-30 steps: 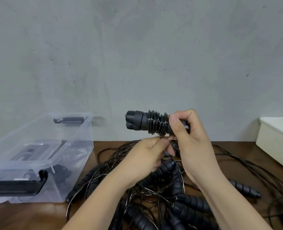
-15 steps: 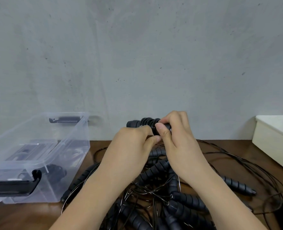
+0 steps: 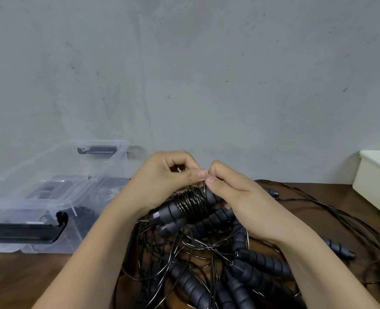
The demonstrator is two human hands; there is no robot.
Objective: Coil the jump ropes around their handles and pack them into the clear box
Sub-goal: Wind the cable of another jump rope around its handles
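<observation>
Your left hand (image 3: pixel 162 181) and right hand (image 3: pixel 236 197) meet above the pile (image 3: pixel 207 264), thumb tips touching, and both pinch the cord (image 3: pixel 204 186) where it rises off the coil (image 3: pixel 191 204). The left fingers are curled in over the palm; the right fingers curl down behind the handles (image 3: pixel 169 211), though I cannot tell whether they clasp them. The handles lie side by side, tilted down to your left, with the glossy coil wrapped tight round their middle – this bundle is in the air just over the pile, right of the box (image 3: pixel 51 197). The box sits open on the table (image 3: pixel 17 282) against the wall, a black latch (image 3: pixel 24 233) on its near end and another (image 3: pixel 97 150) on its far end; dark shapes show through its side, too blurred to name. The pile – loose ribbed grips and tangled black cords – spreads across the table under your forearms. A white bin (image 3: pixel 376 186) stands at the right edge.
</observation>
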